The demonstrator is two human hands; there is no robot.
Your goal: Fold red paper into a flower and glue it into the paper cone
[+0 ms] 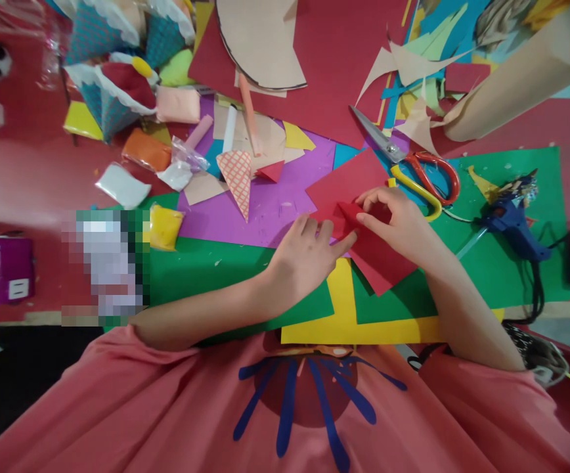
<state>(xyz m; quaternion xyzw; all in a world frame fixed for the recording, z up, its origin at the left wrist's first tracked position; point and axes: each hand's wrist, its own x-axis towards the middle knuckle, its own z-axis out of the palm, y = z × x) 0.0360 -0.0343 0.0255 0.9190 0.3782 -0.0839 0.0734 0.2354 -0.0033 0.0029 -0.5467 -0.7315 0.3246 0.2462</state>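
Passage: over the green sheet (216, 266), between yellow packet (165, 227) and left hand (305, 263). Obstacles: scissors (396, 152) beyond the right hand (398, 220); glue gun (511, 223) farther right.

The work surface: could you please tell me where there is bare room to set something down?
The green sheet is bare between the yellow packet and left hand; the large red sheet, between the beige cutout and pale scraps. It is crowded around the teal cones and the scissors.
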